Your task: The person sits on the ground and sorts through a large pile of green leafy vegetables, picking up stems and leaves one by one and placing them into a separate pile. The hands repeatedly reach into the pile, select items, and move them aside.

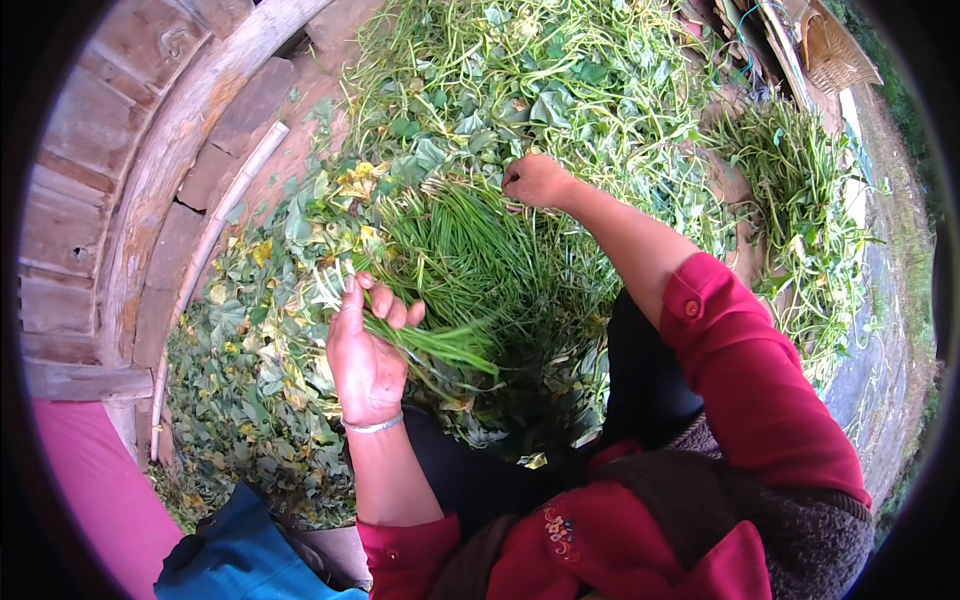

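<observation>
My left hand (373, 337), with a silver bracelet at the wrist, holds a small bunch of thin green chive-like stalks (442, 341). Their white root ends (330, 285) stick out past my thumb, and the green blades trail to the right. Just beyond lies a larger heap of the same long green stalks (472, 240), spread over the leaves between my knees. My right hand (538, 181) hovers at the far right edge of that heap with its fingers curled in. Whether anything is pinched in those fingertips cannot be made out.
Cut leafy vines (540, 82) cover the ground ahead, with wilted leaves (270, 375) on the left. A bundle of greens (787, 172) lies at right, below a woven basket (832, 52). A pale pole (217, 232) and a wooden wall (82, 172) border the left. Blue cloth (247, 551) lies at lower left.
</observation>
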### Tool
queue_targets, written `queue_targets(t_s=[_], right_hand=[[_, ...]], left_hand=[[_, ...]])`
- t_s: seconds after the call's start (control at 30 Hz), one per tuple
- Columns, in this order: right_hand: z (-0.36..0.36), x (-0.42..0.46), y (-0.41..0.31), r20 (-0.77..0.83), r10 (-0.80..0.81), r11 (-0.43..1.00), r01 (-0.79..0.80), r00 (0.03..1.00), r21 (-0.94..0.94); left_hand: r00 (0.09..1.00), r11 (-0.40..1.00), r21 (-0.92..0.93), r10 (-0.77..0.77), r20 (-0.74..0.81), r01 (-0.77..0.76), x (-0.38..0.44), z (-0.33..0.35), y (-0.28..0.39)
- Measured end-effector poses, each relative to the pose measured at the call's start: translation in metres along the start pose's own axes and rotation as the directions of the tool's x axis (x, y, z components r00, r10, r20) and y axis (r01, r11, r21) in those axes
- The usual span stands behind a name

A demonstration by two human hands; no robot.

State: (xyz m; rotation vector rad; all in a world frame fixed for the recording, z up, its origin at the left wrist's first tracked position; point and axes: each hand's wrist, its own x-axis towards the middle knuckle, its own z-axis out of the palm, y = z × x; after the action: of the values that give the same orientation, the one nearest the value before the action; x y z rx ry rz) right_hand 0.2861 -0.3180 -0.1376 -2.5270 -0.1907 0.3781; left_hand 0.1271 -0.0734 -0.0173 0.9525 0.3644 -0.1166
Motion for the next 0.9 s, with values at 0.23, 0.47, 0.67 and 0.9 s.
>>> queue_targets(t_s=[0.23, 0.47, 0.67, 0.9], right_hand=[[0.032, 0.029, 0.003, -0.074, 0.067, 0.987, -0.055, 0.995, 0.148], [0.061, 0.035, -0.028, 0.055, 0.148, 0.985, -0.152, 0.987, 0.083], [0.066, 0.045, -0.012, 0.05, 0.135, 0.972, -0.142, 0.99, 0.185], [0.042, 0.032, -0.03, 0.078, 0.166, 0.644, -0.168, 0.983, 0.747]], left_hand=[[0.998, 0.998, -0.015, -0.058, 0.025, 0.059, 0.008, 0.005, -0.006], [0.997, 0.997, 0.036, -0.067, -0.039, 0.068, 0.012, 0.005, -0.008], [0.999, 0.998, 0.053, -0.036, -0.04, 0.038, 0.015, 0.008, -0.01], [0.998, 0.999, 0.045, -0.004, -0.055, 0.006, 0.013, 0.009, -0.009]])
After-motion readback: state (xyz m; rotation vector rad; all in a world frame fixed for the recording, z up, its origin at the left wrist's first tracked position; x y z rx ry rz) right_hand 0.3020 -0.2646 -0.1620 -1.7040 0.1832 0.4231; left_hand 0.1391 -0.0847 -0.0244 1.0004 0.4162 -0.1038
